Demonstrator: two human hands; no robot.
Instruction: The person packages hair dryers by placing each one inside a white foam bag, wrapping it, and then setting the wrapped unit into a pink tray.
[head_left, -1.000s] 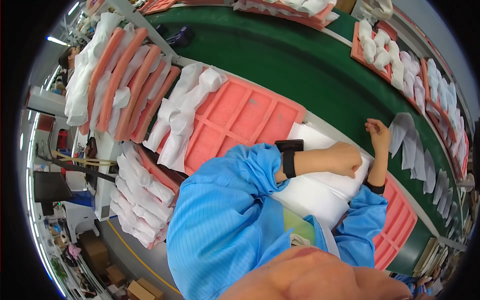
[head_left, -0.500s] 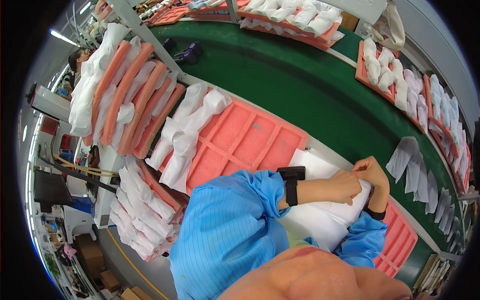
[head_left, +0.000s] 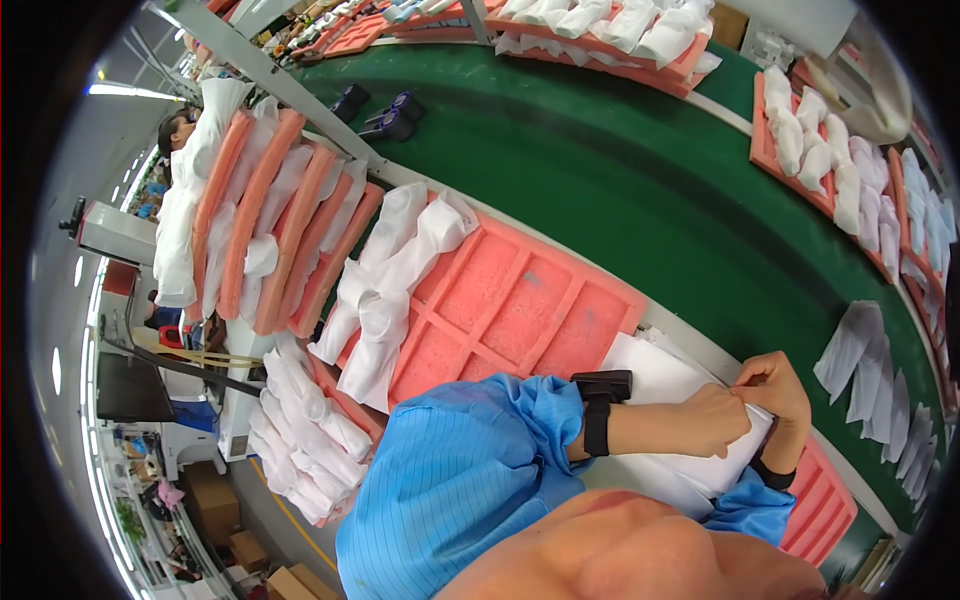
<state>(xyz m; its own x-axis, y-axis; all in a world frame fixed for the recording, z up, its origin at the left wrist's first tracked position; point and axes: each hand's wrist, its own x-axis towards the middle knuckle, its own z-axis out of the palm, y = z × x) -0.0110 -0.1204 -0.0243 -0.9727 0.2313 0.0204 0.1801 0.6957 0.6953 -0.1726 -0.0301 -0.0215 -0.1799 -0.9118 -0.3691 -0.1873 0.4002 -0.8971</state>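
A stack of white sheets [head_left: 650,368] lies in front of me on pink trays. My left hand [head_left: 715,422] is closed above the stack, knuckles up. Its fingertips meet those of my right hand [head_left: 778,388], which is bent inward from the right with curled fingers. Whatever they pinch between them is too small or hidden to make out. A white sheet edge shows just below the fingers. Beside my left arm, a pink compartment tray [head_left: 478,348] carries white-wrapped bundles [head_left: 385,312] at its left end. A black device on a wristband [head_left: 600,385] sits on my left wrist.
A green conveyor belt [head_left: 600,185] curves past beyond the trays. Stacked pink trays with wrapped bundles [head_left: 265,225] stand at left. More loaded trays [head_left: 815,165] line the far side. Thin white sheets [head_left: 868,370] lie on the belt at right. Dark purple rollers [head_left: 392,118] rest on the belt.
The whole view has shifted, so the scene sits lower and farther right. My hands remain together at the sheet edge, with only slight finger movement.
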